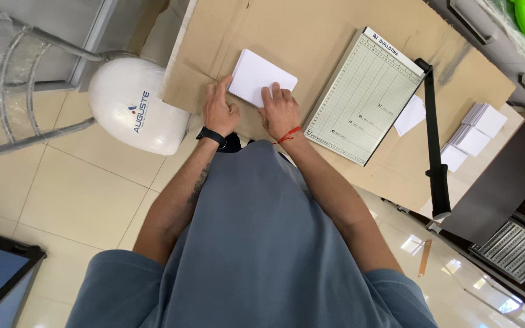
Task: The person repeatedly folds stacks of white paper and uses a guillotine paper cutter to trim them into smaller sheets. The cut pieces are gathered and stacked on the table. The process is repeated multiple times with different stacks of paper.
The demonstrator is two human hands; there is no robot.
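I am squaring up a stack of white paper (261,77) on the cardboard-covered surface (311,30). My left hand (220,110) rests against the stack's near-left edge, index finger stretched along it and the other fingers curled in, clamped on nothing. My right hand (281,111) lies flat on the near corner, fingers (268,95) spread and pressing down, not gripping. The stack sits just in front of both hands, tilted to the surface's edges, a little way left of the guillotine paper cutter (366,97).

I judge this the evening-up step: the sheets are being tapped into line while they lie flat. The next move, I would say, calls for keeping the edges flush while the stack is slid or lifted, since loose sheets fan out easily.

The cutter's black lever arm (434,133) lies along its right side. Beyond it lie small piles of cut white cards (478,130), loose on the cardboard and not in any box or tray; one white slip (409,115) pokes out from under the cutter's edge.
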